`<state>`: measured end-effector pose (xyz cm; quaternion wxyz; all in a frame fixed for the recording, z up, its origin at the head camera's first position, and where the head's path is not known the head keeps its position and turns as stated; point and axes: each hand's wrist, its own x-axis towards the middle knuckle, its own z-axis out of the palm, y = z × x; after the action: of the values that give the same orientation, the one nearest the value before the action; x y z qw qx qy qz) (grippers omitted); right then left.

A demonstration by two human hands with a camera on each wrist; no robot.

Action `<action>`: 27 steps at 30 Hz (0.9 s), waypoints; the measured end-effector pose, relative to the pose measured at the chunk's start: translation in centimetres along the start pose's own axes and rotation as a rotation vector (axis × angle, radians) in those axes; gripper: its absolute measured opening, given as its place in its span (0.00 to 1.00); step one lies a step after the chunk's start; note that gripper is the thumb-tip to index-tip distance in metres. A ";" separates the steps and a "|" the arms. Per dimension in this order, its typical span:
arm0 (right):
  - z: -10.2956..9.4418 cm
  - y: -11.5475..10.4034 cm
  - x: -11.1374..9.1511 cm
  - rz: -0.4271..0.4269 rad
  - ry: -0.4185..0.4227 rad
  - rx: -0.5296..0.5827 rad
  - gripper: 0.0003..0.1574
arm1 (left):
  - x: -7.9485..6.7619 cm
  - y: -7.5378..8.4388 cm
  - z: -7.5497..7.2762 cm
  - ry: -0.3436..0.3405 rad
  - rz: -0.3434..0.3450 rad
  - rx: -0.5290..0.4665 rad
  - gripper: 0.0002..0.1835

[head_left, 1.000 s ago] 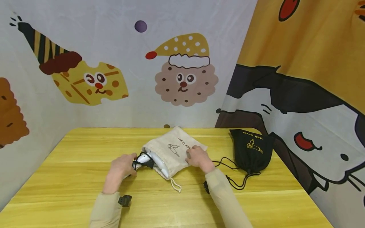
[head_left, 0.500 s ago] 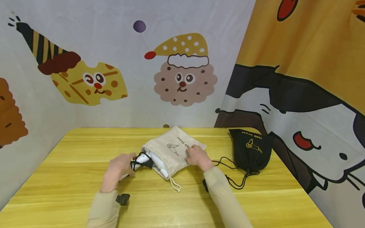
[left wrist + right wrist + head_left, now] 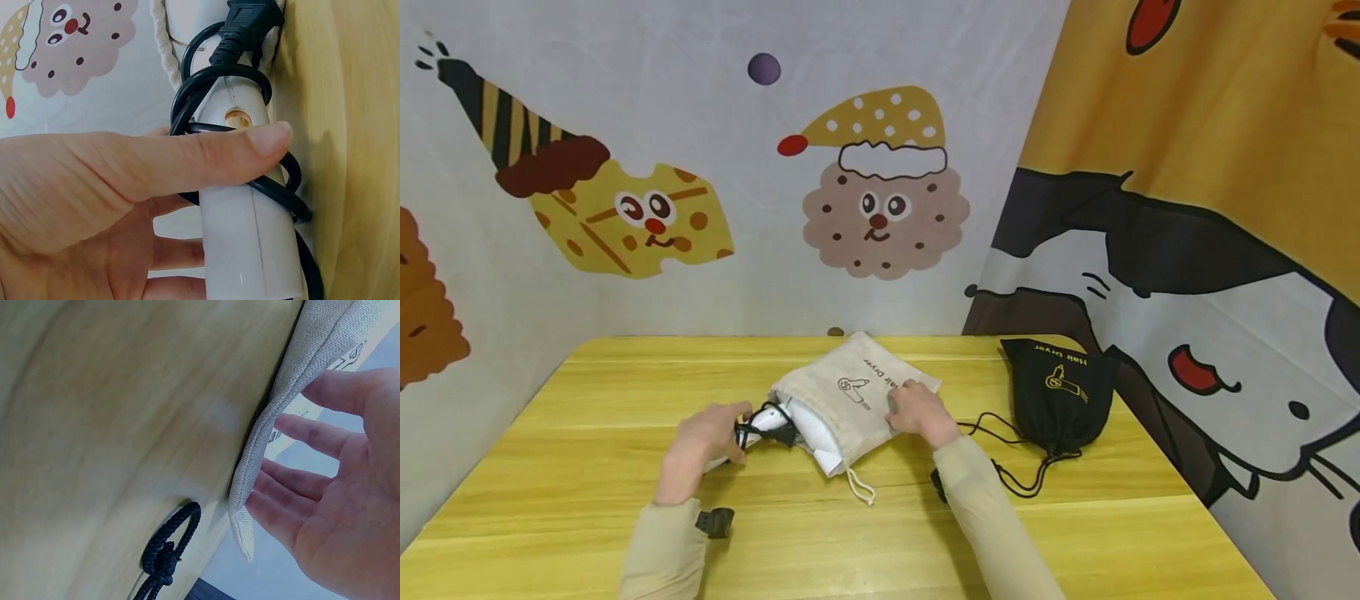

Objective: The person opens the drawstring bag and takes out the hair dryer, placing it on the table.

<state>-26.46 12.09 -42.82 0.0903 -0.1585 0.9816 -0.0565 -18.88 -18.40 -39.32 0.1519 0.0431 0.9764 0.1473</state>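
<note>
My left hand (image 3: 703, 442) grips the white handle of a hair dryer (image 3: 244, 237), thumb across the front and fingers behind. A black power cord (image 3: 284, 197) winds around the handle, its plug (image 3: 250, 22) lying against the dryer. The dryer's white body pokes out of the mouth of a beige drawstring bag (image 3: 827, 387) printed "Hair Dryer"; its far part is hidden inside. On the bag's right side rests my right hand (image 3: 921, 412). In the right wrist view its spread fingers and thumb touch the cloth near the bag's edge.
A black drawstring bag (image 3: 1060, 408), also printed "Hair Dryer", lies at the right of the wooden table (image 3: 820, 550). Its black cord (image 3: 1037, 483) trails toward my right forearm. A patterned curtain (image 3: 685, 100) hangs behind the table.
My left hand has shifted a little left and back, drawing the hair dryer slightly farther out of the beige bag. The right hand stays on the bag, which has hardly moved.
</note>
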 end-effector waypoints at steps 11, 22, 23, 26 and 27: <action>0.0 0.2 0.2 -0.003 0.006 0.004 0.21 | -0.1 -0.4 -0.1 -0.011 0.002 -0.014 0.39; 0.1 0.4 0.4 0.011 -0.001 0.038 0.27 | -0.2 -0.4 -0.2 -0.005 0.016 -0.017 0.39; 0.1 0.4 0.4 0.010 0.001 0.041 0.27 | -0.2 -0.5 -0.2 -0.004 0.018 -0.017 0.38; 0.1 0.5 0.4 0.011 0.004 0.045 0.28 | -0.1 -0.6 -0.2 -0.005 0.023 -0.020 0.37; 0.1 0.5 0.4 0.011 0.005 0.046 0.28 | -0.1 -0.6 -0.2 -0.006 0.024 -0.019 0.37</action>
<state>-26.98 12.43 -43.08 0.0917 -0.1506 0.9811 -0.0790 -18.86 -19.07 -39.29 0.1533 0.0537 0.9739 0.1585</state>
